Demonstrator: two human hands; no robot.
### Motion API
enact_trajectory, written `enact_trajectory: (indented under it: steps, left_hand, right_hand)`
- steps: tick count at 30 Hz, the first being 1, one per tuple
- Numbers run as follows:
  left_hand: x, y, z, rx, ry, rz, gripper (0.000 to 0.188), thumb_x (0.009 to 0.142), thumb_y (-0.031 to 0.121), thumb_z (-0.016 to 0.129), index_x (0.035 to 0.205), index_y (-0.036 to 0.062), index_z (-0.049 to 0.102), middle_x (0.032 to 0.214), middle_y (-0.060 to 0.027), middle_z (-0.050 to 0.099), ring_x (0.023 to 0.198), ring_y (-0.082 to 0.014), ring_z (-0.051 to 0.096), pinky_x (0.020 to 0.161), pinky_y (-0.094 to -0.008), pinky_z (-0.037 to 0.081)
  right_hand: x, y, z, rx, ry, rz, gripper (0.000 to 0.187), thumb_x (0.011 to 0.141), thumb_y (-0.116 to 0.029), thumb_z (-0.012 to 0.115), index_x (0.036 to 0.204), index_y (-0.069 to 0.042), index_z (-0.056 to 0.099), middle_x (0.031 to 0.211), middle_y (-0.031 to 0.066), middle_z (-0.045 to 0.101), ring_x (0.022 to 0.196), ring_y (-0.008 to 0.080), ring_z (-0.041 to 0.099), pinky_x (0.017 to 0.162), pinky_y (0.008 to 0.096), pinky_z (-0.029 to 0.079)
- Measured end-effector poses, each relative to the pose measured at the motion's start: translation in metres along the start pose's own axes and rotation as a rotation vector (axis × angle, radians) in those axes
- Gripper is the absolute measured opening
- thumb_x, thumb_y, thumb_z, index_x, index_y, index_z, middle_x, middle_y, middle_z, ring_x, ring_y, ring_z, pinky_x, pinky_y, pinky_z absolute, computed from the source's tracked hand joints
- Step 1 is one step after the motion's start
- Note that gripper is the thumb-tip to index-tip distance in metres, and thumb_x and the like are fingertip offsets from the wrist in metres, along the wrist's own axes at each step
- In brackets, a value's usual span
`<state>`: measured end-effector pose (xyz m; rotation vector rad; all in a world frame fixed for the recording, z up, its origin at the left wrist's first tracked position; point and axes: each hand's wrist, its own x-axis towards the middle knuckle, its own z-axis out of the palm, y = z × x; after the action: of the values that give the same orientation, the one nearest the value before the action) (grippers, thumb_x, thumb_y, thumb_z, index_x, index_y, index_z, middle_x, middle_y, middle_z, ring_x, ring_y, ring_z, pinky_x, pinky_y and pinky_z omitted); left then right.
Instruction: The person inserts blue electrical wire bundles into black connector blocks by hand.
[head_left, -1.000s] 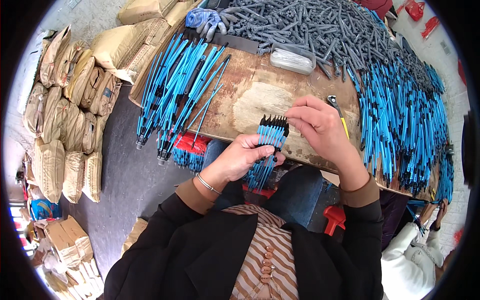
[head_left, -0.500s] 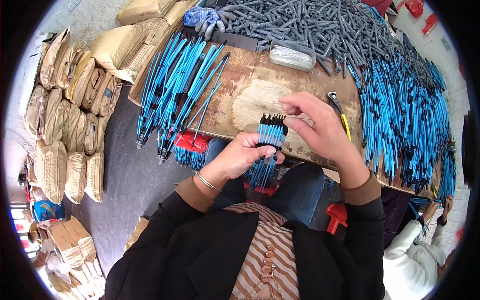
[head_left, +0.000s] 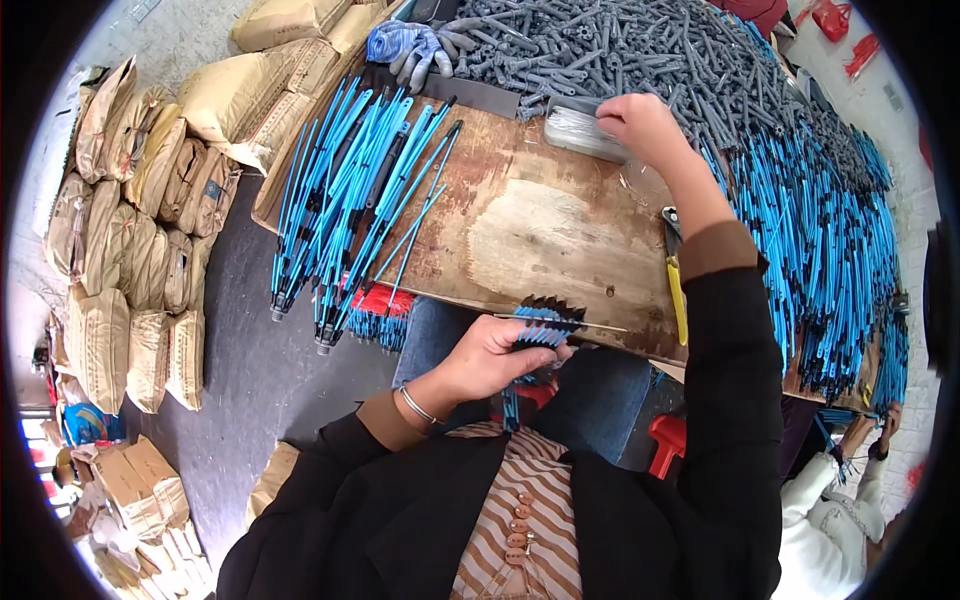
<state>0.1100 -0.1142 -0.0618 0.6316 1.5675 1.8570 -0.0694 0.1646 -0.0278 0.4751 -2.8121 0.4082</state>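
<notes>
My left hand (head_left: pixel 488 360) grips a bundle of blue rods (head_left: pixel 540 318) with black ends, held over my lap at the table's front edge. A thin metal wire (head_left: pixel 600 327) lies across the top of the bundle and sticks out to the right. Whether it passes through the rods I cannot tell. My right hand (head_left: pixel 645 125) reaches over the table to the right end of a clear plastic tray (head_left: pixel 570 145) of thin, pale, wire-like pieces. Its fingers are pinched together, and anything between them is too small to make out.
Grey plastic parts (head_left: pixel 590 45) heap along the back, near a pair of gloves (head_left: pixel 410 48). Blue rods lie in a left pile (head_left: pixel 350 190) and a right pile (head_left: pixel 800 240). Yellow-handled pliers (head_left: pixel 677 290) rest beside the right pile. A co-worker (head_left: pixel 830 510) sits at lower right.
My right hand has moved from beside the bundle up to the tray. The left hand has lowered and tilted the bundle, and a wire now shows across it.
</notes>
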Motion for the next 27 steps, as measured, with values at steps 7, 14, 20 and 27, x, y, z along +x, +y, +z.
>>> enact_trajectory:
  steps: [7, 14, 20, 27]
  left_hand:
    - [-0.004, -0.007, -0.009, 0.076, -0.043, 0.114, 0.014, 0.081, -0.001, 0.059, 0.094, -0.0018, 0.064, 0.089, -0.0068, 0.067, 0.082, -0.0115, 0.062, 0.071, -0.0237, 0.049]
    - [0.002, -0.007, -0.001, 0.16, -0.008, 0.188, 0.012, 0.081, -0.002, 0.058, 0.092, -0.0027, 0.063, 0.091, -0.0087, 0.067, 0.084, -0.0127, 0.062, 0.076, -0.0257, 0.048]
    - [-0.002, -0.018, -0.003, -0.049, 0.057, 0.11, 0.019, 0.082, -0.002, 0.058, 0.1, 0.0001, 0.062, 0.093, -0.0082, 0.066, 0.088, -0.013, 0.061, 0.079, -0.0264, 0.047]
    - [-0.006, -0.012, 0.005, 0.038, 0.016, 0.141, 0.018, 0.082, 0.0, 0.058, 0.099, -0.0001, 0.063, 0.094, -0.0071, 0.067, 0.089, -0.0128, 0.061, 0.08, -0.0262, 0.048]
  right_hand:
    - [0.021, -0.027, 0.015, -0.392, -0.175, 0.045, 0.013, 0.078, -0.016, 0.056, 0.08, -0.007, 0.065, 0.077, 0.0136, 0.063, 0.075, 0.0317, 0.061, 0.068, 0.0394, 0.05]
    - [0.002, -0.019, 0.013, -0.288, 0.256, 0.018, 0.014, 0.082, -0.016, 0.053, 0.085, -0.006, 0.062, 0.082, 0.0113, 0.063, 0.076, 0.0286, 0.061, 0.068, 0.0383, 0.049]
    - [-0.112, -0.127, -0.07, 1.488, 0.36, -0.269, 0.015, 0.088, -0.011, 0.049, 0.082, 0.0, 0.058, 0.094, 0.0147, 0.06, 0.079, 0.0217, 0.059, 0.073, 0.0347, 0.047]
    - [-0.185, -0.208, -0.018, 1.052, 0.042, -0.547, 0.006, 0.079, -0.002, 0.058, 0.08, -0.003, 0.052, 0.104, 0.0163, 0.056, 0.094, 0.0317, 0.054, 0.084, 0.0393, 0.043]
